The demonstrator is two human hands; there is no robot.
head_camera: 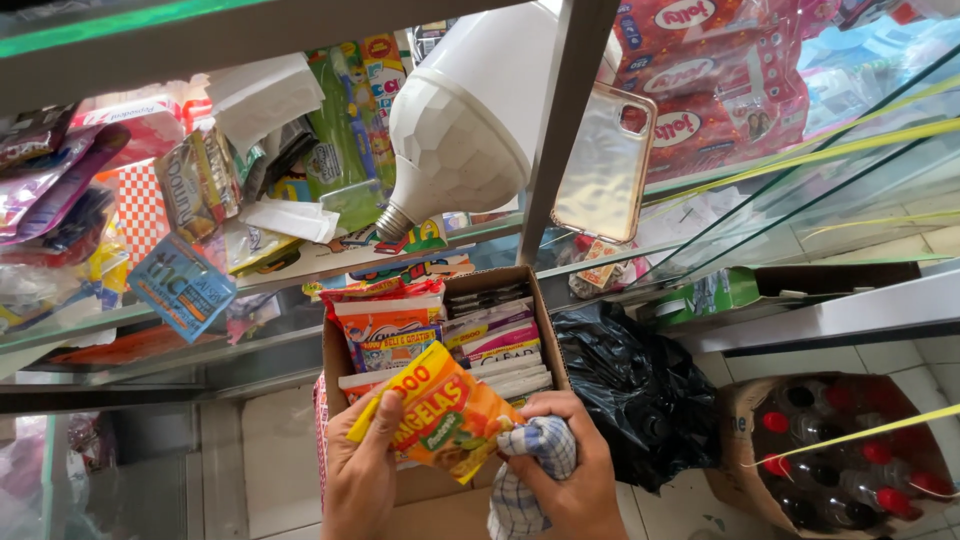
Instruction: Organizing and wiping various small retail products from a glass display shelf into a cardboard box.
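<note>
Wiping step: L hand [362,470] grips yellow snack packet [445,410], R hand [570,470] clutches checked cloth [530,470] against it over cardboard box [430,485]; next needs steady hold

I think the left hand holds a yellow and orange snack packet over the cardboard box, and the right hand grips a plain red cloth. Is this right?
Not quite. In the head view the right hand grips a blue and white checked cloth, not a plain red one. The rest holds: the left hand holds the yellow and orange snack packet over the cardboard box.
</note>
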